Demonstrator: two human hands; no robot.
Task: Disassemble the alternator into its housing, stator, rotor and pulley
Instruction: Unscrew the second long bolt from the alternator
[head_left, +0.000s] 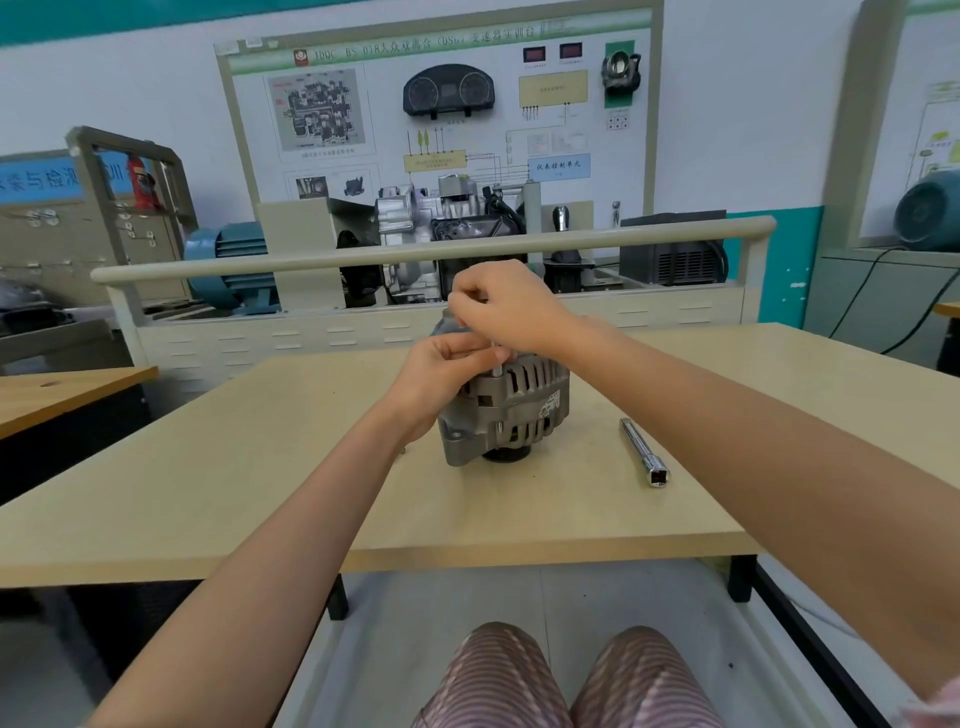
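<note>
The grey alternator (511, 410) stands on the light wooden table (260, 467) with its dark pulley (506, 454) facing down. A long housing bolt (497, 370) sticks up out of its slotted housing. My left hand (441, 374) pinches this bolt near its top, fingers curled against the housing's upper left side. My right hand (498, 306) is curled above the alternator's top, its fingertips pinching something small and pale that I cannot make out. The top of the alternator is hidden behind both hands.
A chrome socket extension bar (644, 451) lies on the table to the right of the alternator. A beige rail (415, 254) and a training stand with a gearbox (447, 228) rise behind the table. Another desk (62, 389) sits at left.
</note>
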